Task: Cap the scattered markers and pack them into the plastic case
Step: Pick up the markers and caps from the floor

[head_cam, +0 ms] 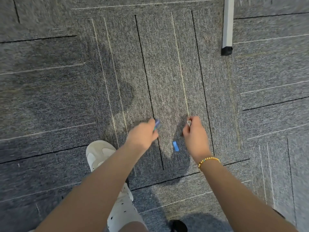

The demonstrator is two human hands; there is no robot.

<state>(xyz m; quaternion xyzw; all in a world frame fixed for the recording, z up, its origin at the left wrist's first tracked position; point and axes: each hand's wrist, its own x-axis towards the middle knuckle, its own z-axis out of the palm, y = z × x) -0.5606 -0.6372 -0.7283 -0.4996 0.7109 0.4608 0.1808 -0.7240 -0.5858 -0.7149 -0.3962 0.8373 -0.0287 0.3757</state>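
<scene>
Two bare hands reach down over a grey carpet floor [66,97] marked with thin black and pale lines. The left hand [142,135] has its fingers curled round a blurred blue marker [156,124], whose end pokes out past the knuckles toward the top of the view; motion blur hides whether it carries a cap. The right hand [194,133], well apart from the left, pinches a small pale piece [189,123] between thumb and fingers; it looks like a cap or a marker end, but I cannot tell which. Between the two hands and slightly nearer the person, a short blue cap [175,146] lies flat on the carpet, touched by neither hand and sitting in the shadow the arms cast. A beaded gold bracelet [208,160] circles the right wrist. Below the left forearm a white shoe [98,153] rests on the carpet, with a pale spotted trouser leg [122,213] behind it, and a dark shoe tip [178,226] shows at the bottom edge. At upper right a grey furniture leg [227,22] with a black foot stands on the carpet, far from both hands.
</scene>
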